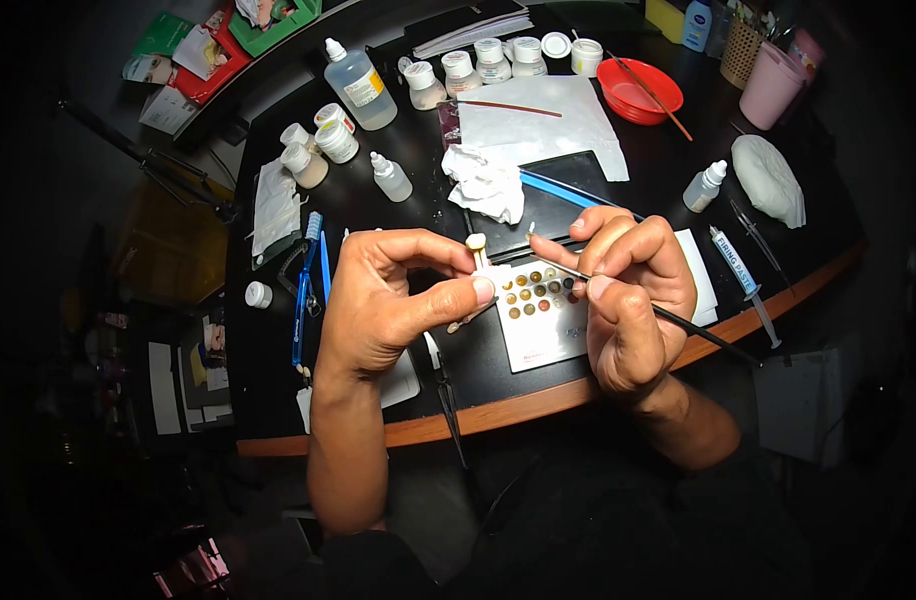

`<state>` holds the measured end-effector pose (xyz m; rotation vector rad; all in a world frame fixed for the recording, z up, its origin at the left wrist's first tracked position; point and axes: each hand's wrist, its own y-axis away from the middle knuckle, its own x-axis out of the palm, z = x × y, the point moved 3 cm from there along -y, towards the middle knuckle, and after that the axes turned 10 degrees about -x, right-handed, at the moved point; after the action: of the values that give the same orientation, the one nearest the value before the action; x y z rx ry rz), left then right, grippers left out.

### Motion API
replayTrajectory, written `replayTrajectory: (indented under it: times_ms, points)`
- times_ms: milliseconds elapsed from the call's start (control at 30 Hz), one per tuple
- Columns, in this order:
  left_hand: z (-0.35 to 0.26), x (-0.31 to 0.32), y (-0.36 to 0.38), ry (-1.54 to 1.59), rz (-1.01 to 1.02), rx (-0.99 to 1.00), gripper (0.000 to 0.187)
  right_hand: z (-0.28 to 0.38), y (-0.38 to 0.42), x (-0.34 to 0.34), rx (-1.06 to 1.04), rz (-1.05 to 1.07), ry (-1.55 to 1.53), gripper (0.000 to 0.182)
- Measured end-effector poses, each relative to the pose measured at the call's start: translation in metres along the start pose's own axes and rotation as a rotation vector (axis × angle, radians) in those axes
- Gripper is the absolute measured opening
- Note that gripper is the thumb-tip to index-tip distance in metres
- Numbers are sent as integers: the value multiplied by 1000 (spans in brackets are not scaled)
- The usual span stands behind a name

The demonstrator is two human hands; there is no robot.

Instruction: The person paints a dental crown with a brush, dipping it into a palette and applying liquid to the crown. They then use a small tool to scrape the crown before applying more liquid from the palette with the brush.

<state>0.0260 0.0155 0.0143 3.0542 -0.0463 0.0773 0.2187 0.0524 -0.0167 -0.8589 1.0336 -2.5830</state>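
While my left hand (393, 300) pinches one small tooth piece (475, 241) on its stick, my right hand (633, 290) grips one thin brush (668, 315) above the palette (538, 340); five white jars (493, 60) and one red bowl (638, 90) sit behind, with crumpled tissue (486, 183) between.

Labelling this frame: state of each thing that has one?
Left hand: pinching small cream tooth-shaped piece on a stick.
Right hand: gripping thin black brush.
Red plastic bowl: upright, stick laid across.
Large clear bottle: capped.
White tissue: crumpled.
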Motion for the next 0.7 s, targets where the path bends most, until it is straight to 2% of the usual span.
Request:
replayTrajectory:
  times_ms: [700]
  points:
    - [2, -1, -2, -41, -11, 26, 18, 0, 0, 0, -5, 30, 9, 9]
